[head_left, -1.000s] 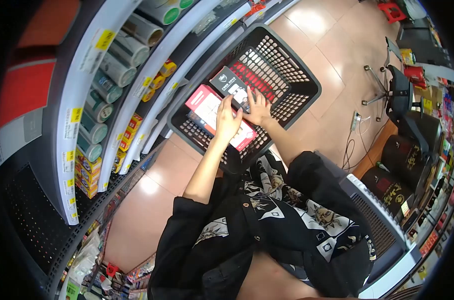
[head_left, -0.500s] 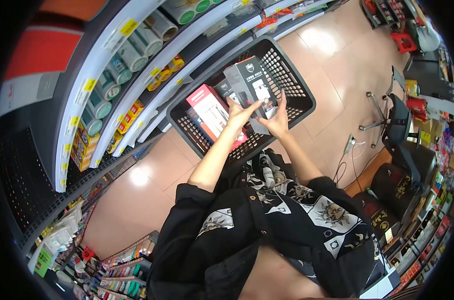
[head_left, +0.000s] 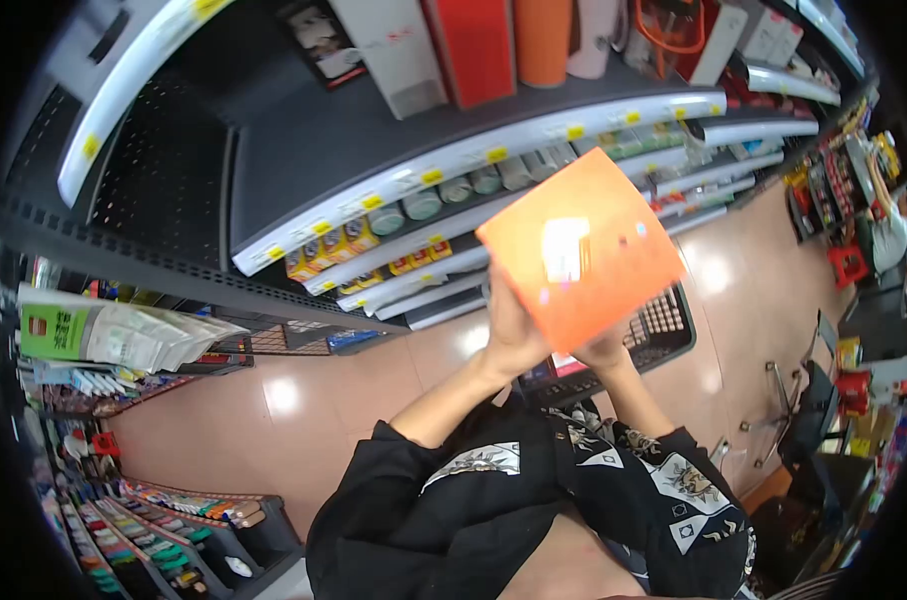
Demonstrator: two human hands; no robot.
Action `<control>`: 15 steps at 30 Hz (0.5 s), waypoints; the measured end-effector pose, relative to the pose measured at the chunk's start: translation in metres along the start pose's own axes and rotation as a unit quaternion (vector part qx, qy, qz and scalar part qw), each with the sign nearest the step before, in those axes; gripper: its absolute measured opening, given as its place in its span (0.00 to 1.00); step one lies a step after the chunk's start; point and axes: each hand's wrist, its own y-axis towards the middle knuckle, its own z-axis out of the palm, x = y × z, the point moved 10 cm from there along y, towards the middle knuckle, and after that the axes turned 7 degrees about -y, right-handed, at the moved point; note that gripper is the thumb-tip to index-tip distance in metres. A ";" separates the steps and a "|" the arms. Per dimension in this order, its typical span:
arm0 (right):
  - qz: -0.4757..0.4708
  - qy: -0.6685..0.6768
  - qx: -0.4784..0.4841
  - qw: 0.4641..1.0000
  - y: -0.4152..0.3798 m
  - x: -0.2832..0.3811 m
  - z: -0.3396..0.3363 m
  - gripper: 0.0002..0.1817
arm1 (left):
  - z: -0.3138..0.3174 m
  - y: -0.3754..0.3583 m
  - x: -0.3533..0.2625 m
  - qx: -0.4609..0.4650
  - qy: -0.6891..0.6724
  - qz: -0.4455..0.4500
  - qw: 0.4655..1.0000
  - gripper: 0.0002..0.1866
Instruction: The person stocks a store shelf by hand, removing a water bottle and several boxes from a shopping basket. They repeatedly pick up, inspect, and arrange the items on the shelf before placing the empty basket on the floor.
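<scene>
Fingers: ours are clamped on an orange box (head_left: 599, 225); the left hand (head_left: 516, 335) grips its lower left edge, the right hand (head_left: 609, 352) its lower right edge, most fingertips hidden behind it.
Orange box: we hold it raised above the basket (head_left: 688, 325), tilted, one flat face turned toward us with a bright patch on it; it hides much of the basket from our view.
Basket contents: we make out only part of a red box (head_left: 566, 365), at the basket's near left.
Shirt: our black one (head_left: 504, 495), with white sun-patterned patches, is on the near side of the basket.
Shelves: we face a gray unit (head_left: 304, 170) beyond the basket and to its left, with yellow price tags along its edges.
Top stock: a tall red box (head_left: 471, 50) stands beside an orange cylinder (head_left: 544, 45), both beyond the basket.
Right side: a black chair (head_left: 819, 410) is well apart from the basket, to its right; a red stool (head_left: 847, 264) is farther beyond.
</scene>
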 end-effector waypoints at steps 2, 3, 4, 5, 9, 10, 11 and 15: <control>-0.084 -0.089 0.075 0.990 0.051 0.027 0.041 0.53 | -0.059 0.008 -0.076 -0.041 0.092 0.270 0.957 0.38; -0.119 0.018 0.008 0.993 0.067 0.024 0.058 0.49 | -0.087 0.016 -0.083 -0.082 0.072 0.322 0.941 0.32; -0.151 0.126 -0.057 0.979 0.080 0.020 0.076 0.44 | -0.124 0.027 -0.052 -0.160 -0.035 0.205 0.965 0.27; -0.181 0.233 -0.120 0.948 0.093 0.023 0.086 0.39 | -0.152 0.041 -0.086 -0.127 0.054 0.186 0.973 0.21; -0.289 0.171 -0.160 0.928 0.155 0.104 0.120 0.42 | -0.244 0.054 -0.110 -0.126 0.066 0.457 0.878 0.20; -0.297 0.160 -0.190 0.922 0.162 0.117 0.130 0.42 | -0.259 0.058 -0.112 -0.102 0.041 0.415 0.903 0.21; -0.304 0.149 -0.221 0.915 0.168 0.127 0.139 0.41 | -0.274 0.064 -0.115 -0.077 0.017 0.370 0.926 0.22; -0.263 0.168 -0.186 0.931 0.203 0.120 0.193 0.44 | -0.311 0.094 -0.113 -0.147 0.061 0.232 0.960 0.27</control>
